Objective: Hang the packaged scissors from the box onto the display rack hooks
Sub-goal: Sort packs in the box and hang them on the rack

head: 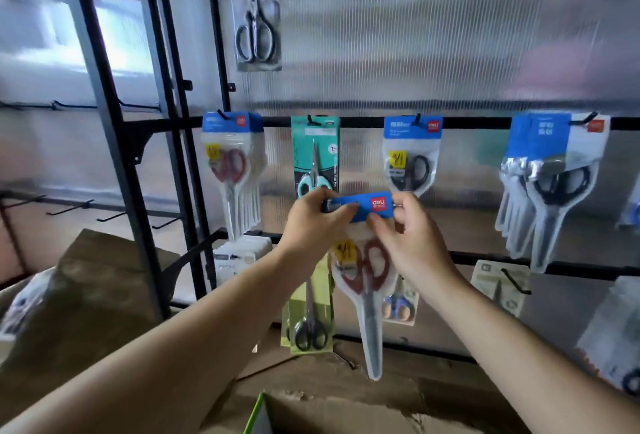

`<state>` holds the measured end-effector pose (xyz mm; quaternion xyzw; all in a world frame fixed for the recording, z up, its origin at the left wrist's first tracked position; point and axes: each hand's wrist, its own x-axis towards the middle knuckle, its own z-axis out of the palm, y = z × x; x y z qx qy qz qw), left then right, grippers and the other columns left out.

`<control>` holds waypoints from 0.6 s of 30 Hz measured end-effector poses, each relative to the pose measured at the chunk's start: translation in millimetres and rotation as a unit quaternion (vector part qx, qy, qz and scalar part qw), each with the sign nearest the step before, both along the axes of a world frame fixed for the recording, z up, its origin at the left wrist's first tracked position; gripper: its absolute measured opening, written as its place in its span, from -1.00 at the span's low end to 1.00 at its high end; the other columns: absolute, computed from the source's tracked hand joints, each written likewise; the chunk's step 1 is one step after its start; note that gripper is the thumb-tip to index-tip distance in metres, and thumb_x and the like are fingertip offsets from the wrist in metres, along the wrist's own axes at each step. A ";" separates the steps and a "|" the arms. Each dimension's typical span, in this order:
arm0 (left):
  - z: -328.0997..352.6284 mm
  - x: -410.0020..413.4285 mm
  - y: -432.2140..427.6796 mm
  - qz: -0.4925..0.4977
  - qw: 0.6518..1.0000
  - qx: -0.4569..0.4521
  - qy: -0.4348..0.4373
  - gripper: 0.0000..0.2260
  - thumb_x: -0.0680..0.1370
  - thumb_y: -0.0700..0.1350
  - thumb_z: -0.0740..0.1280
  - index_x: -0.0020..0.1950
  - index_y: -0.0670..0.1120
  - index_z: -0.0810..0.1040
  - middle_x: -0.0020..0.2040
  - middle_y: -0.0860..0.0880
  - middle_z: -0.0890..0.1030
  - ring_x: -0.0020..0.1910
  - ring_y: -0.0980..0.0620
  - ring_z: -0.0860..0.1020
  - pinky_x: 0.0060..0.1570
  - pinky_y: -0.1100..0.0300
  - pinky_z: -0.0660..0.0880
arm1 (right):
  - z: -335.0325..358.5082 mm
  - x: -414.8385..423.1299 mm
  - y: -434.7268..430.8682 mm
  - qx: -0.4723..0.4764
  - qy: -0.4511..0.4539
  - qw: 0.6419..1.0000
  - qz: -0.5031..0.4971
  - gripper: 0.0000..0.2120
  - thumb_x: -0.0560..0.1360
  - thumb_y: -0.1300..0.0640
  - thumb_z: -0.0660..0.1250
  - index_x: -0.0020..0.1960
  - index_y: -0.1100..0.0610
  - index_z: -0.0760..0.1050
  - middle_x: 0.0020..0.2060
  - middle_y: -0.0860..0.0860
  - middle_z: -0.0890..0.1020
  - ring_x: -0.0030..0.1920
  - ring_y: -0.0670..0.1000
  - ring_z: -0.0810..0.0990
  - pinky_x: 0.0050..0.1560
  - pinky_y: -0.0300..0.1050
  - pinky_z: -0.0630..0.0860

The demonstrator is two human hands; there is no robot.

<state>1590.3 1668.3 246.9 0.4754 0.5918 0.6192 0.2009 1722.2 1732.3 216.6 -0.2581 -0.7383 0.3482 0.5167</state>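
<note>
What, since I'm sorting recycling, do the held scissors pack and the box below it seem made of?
Scissors pack: clear glossy plastic shell, since the red handles and blades show through; its blue header looks like printed card, though it could be film. Box: matte brown cardboard, probably corrugated, with rough torn edges.

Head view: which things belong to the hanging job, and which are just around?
Job: red-handled scissors pack, pinched by left hand and right hand; matching red-handled stack on its hook; cardboard box.
Around: teal scissors pack; black-handled pack; steel scissors pack; green pack.
</note>
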 end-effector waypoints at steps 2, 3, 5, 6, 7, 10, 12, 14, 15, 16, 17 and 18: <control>10.2 -10.7 -5.0 0.020 1.000 0.011 -0.009 -0.91 0.52 -0.14 0.40 -0.15 -0.08 0.52 -0.18 -0.10 0.61 -0.22 -0.03 0.60 -0.24 0.10 0.55 | 10.8 -15.9 -3.5 0.016 -0.006 1.000 0.005 -0.88 0.57 0.13 0.33 0.10 0.03 0.46 -0.09 -0.16 0.63 -0.08 -0.32 0.59 -0.11 -0.42 0.51; 15.7 -17.9 -8.4 0.034 0.999 0.012 -0.010 -0.90 0.52 -0.13 0.41 -0.16 -0.06 0.52 -0.16 -0.10 0.62 -0.19 -0.06 0.62 -0.19 0.06 0.58 | 15.4 -26.0 -5.3 0.023 -0.009 1.000 0.012 -0.89 0.58 0.13 0.31 0.09 0.02 0.45 -0.09 -0.17 0.62 -0.09 -0.34 0.58 -0.15 -0.46 0.48; 26.0 -37.4 -13.9 0.066 0.998 0.013 -0.005 -0.88 0.51 -0.13 0.42 -0.17 -0.02 0.50 -0.12 -0.08 0.63 -0.13 -0.07 0.64 -0.11 -0.02 0.61 | 24.1 -48.8 -8.9 0.034 -0.013 0.999 0.015 -0.90 0.59 0.14 0.30 0.09 0.03 0.45 -0.07 -0.11 0.62 -0.08 -0.27 0.59 -0.18 -0.48 0.46; 30.5 -48.7 -16.7 0.077 0.997 0.012 -0.003 -0.88 0.50 -0.15 0.43 -0.16 -0.02 0.50 -0.09 -0.08 0.63 -0.10 -0.05 0.64 -0.09 -0.01 0.62 | 27.8 -61.2 -10.0 0.043 -0.018 0.999 0.011 -0.89 0.58 0.15 0.31 0.09 0.02 0.45 -0.05 -0.08 0.62 -0.05 -0.22 0.59 -0.17 -0.45 0.46; 34.8 -60.5 -19.0 0.083 0.996 0.013 -0.011 -0.89 0.50 -0.16 0.44 -0.14 -0.03 0.52 -0.05 -0.09 0.63 -0.08 -0.03 0.64 -0.12 0.05 0.63 | 31.1 -74.5 -10.0 0.050 -0.023 0.998 0.006 -0.88 0.57 0.15 0.32 0.08 0.01 0.45 -0.02 -0.06 0.62 -0.02 -0.17 0.59 -0.14 -0.42 0.47; 47.7 -99.6 -23.1 0.088 0.994 0.031 -0.059 -0.87 0.47 -0.22 0.45 -0.06 -0.09 0.54 -0.06 -0.08 0.61 -0.15 0.05 0.62 -0.31 0.27 0.55 | 42.6 -114.6 -11.7 0.061 -0.008 0.998 0.012 -0.75 0.52 0.16 0.39 0.12 -0.05 0.42 -0.02 -0.07 0.61 -0.01 -0.11 0.61 -0.05 -0.22 0.57; 59.0 -124.3 -24.7 0.092 0.991 0.044 -0.083 -0.83 0.47 -0.24 0.46 -0.01 -0.12 0.53 -0.09 -0.05 0.58 -0.20 0.09 0.59 -0.38 0.33 0.49 | 53.4 -139.9 -13.0 0.084 0.012 0.996 0.013 -0.66 0.50 0.18 0.42 0.17 -0.06 0.38 -0.05 -0.06 0.60 -0.08 -0.09 0.63 -0.11 -0.17 0.59; 71.3 -147.7 -24.2 0.091 0.989 0.053 -0.102 -0.82 0.47 -0.24 0.46 -0.01 -0.10 0.51 -0.06 -0.07 0.58 -0.19 0.08 0.59 -0.35 0.30 0.50 | 65.6 -165.2 -13.0 0.131 0.009 0.991 0.001 -0.72 0.50 0.20 0.42 0.11 -0.02 0.41 -0.09 -0.10 0.59 -0.13 -0.12 0.61 -0.17 -0.29 0.55; 77.6 -158.9 -23.1 0.094 0.988 0.061 -0.110 -0.81 0.47 -0.24 0.46 -0.01 -0.09 0.50 -0.06 -0.08 0.58 -0.19 0.07 0.59 -0.36 0.29 0.50 | 71.1 -177.2 -12.1 0.155 0.008 0.988 -0.007 -0.78 0.50 0.22 0.41 0.05 0.01 0.44 -0.12 -0.14 0.57 -0.14 -0.17 0.58 -0.18 -0.39 0.50; 83.2 -169.6 -22.1 0.101 0.986 0.070 -0.114 -0.81 0.47 -0.24 0.46 0.01 -0.10 0.50 -0.06 -0.08 0.59 -0.20 0.07 0.59 -0.37 0.30 0.50 | 76.5 -188.5 -10.6 0.174 0.012 0.985 -0.017 -0.82 0.50 0.24 0.41 0.00 0.04 0.47 -0.14 -0.16 0.55 -0.15 -0.21 0.55 -0.17 -0.46 0.47; 88.2 -179.7 -20.7 0.111 0.985 0.078 -0.111 -0.79 0.48 -0.24 0.46 0.06 -0.12 0.51 -0.05 -0.08 0.59 -0.19 0.06 0.59 -0.37 0.30 0.51 | 81.1 -199.3 -8.7 0.185 0.016 0.982 -0.029 -0.85 0.50 0.26 0.41 -0.01 0.07 0.50 -0.14 -0.15 0.55 -0.15 -0.23 0.52 -0.17 -0.50 0.43; 92.4 -189.5 -18.2 0.121 0.984 0.083 -0.100 -0.75 0.48 -0.24 0.45 0.11 -0.14 0.52 -0.01 -0.09 0.60 -0.15 0.04 0.60 -0.31 0.28 0.55 | 85.4 -208.9 -6.6 0.191 0.021 0.980 -0.041 -0.88 0.50 0.26 0.41 0.00 0.11 0.53 -0.12 -0.13 0.56 -0.16 -0.21 0.51 -0.17 -0.52 0.41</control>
